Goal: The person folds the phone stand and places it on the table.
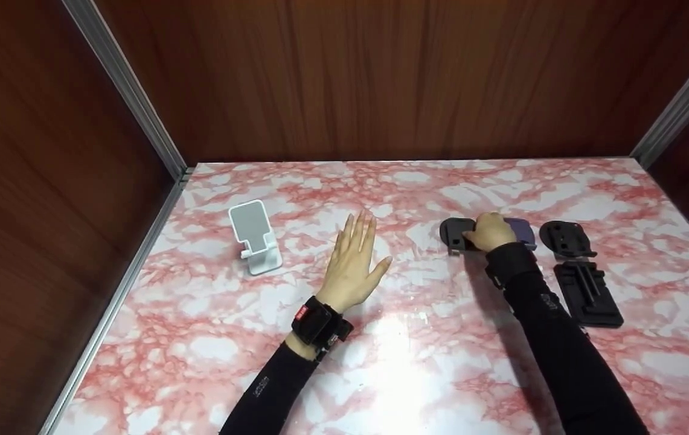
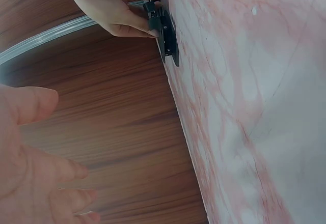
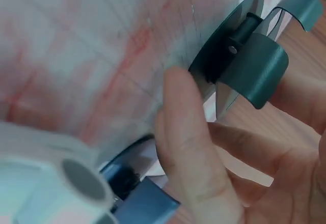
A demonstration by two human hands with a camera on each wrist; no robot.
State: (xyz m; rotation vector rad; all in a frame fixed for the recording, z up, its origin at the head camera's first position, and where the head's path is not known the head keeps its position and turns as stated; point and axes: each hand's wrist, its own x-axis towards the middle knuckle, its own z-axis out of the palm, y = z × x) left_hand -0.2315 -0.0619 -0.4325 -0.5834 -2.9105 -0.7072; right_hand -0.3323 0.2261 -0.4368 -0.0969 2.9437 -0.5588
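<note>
My left hand (image 1: 350, 269) hovers over the marbled table with fingers straight and thumb spread, holding nothing. The left wrist view shows part of its palm and fingertips. My right hand (image 1: 490, 232) reaches to a dark green phone stand (image 1: 458, 234) with a round base, its fingers curled at the stand's side. One finger passes behind the stand's curved hook plate (image 3: 260, 68) in the right wrist view, and the thumb lies near the base. A purple phone stand (image 1: 520, 231) is partly hidden behind this hand.
A white phone stand (image 1: 252, 232) stands upright at the left. Far right are a black round-based stand (image 1: 564, 237) and a folded black stand (image 1: 589, 294). Wooden panels (image 1: 380, 78) border the table. A pale blurred object (image 3: 46, 173) fills a corner of the right wrist view.
</note>
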